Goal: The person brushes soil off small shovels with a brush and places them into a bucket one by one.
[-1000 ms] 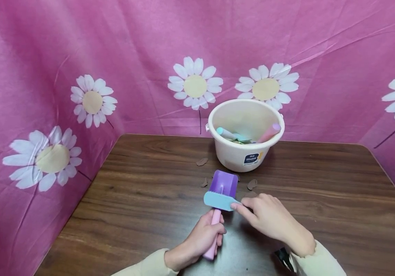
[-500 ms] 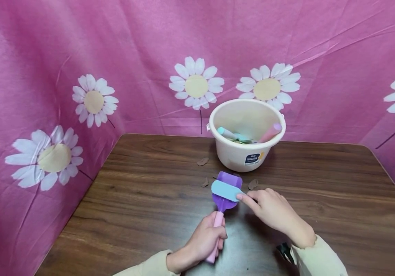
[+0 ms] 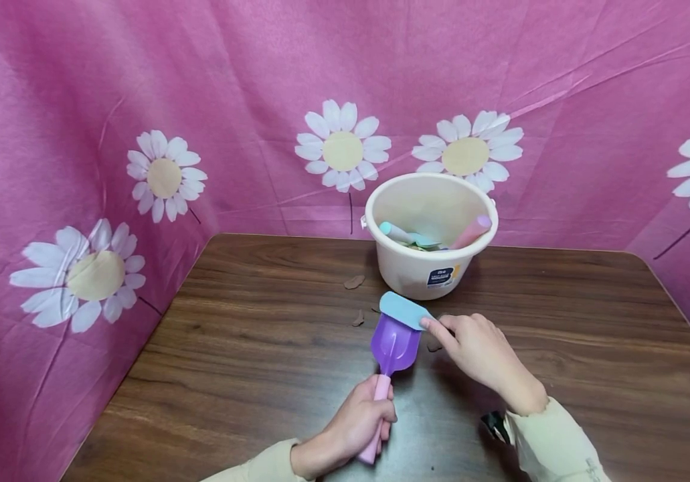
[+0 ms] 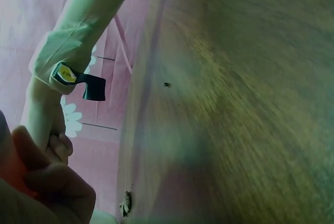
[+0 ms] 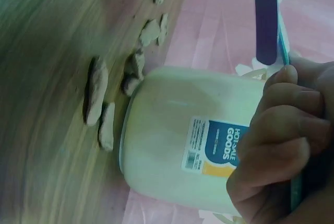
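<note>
My left hand (image 3: 357, 418) grips the pink handle of a toy shovel (image 3: 395, 347) with a purple scoop, pointed away from me above the table. My right hand (image 3: 480, 358) holds a light-blue flat-bladed tool (image 3: 403, 310), thumb along its near end. In the head view that blade lies across the scoop's far end and covers its tip. The tool's handle is hidden in the right fingers. Curled right fingers show in the right wrist view, beside the bucket (image 5: 172, 130). Several flat brown clay-like pieces (image 5: 98, 91) lie on the table near the bucket.
The cream bucket stands upright at the table's back, just beyond the tools. Inside are a blue-tipped handle (image 3: 395, 232) and a pink handle (image 3: 471, 232). Pink daisy-printed cloth (image 3: 248, 100) hangs behind the wooden table (image 3: 248, 348).
The light-blue blade has moved away from me along the scoop, from its handle end to its tip. The right hand moved with it. The shovel shifted slightly right.
</note>
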A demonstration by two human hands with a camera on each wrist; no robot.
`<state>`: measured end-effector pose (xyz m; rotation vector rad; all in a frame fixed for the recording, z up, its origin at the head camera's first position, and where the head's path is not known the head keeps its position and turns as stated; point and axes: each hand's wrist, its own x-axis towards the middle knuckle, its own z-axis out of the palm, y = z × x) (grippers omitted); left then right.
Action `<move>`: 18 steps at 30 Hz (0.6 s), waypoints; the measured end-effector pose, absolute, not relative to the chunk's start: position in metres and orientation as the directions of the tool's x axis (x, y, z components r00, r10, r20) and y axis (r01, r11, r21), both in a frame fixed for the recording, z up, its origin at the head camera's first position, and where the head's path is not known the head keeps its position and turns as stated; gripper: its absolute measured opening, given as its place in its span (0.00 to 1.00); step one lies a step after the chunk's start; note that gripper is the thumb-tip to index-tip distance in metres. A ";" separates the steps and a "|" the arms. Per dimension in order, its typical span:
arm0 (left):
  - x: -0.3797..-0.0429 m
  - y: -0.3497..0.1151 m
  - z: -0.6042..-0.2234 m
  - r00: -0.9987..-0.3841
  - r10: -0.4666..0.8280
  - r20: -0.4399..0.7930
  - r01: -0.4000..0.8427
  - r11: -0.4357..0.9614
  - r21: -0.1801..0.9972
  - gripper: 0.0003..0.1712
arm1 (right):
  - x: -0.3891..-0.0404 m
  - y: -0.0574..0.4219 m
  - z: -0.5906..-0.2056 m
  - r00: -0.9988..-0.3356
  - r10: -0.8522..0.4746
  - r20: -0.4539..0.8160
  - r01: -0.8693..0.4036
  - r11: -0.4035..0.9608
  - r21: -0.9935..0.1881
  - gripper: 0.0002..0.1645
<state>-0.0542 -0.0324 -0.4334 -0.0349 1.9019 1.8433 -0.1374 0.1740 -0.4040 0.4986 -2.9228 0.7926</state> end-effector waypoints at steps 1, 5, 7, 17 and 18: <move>-0.055 -0.033 -0.434 -0.877 0.314 -0.362 -0.356 0.078 0.931 0.12 | -0.137 0.174 -0.404 -0.944 -0.294 0.152 -0.330 0.801 -0.500 0.30; -0.058 -0.034 -0.433 -0.871 0.311 -0.381 -0.388 0.043 0.921 0.13 | -0.133 0.170 -0.399 -0.916 -0.370 0.155 -0.390 0.731 -0.559 0.28; -0.059 -0.034 -0.432 -0.870 0.306 -0.386 -0.395 0.037 0.918 0.13 | -0.129 0.168 -0.396 -0.887 -0.440 0.142 -0.438 0.700 -0.564 0.27; -0.059 -0.035 -0.429 -0.871 0.306 -0.385 -0.396 0.029 0.918 0.13 | -0.121 0.169 -0.397 -0.824 -0.564 0.050 -0.473 0.638 -0.608 0.26; -0.059 -0.034 -0.430 -0.871 0.306 -0.384 -0.395 0.030 0.918 0.13 | -0.123 0.170 -0.398 -0.823 -0.565 0.053 -0.472 0.631 -0.616 0.25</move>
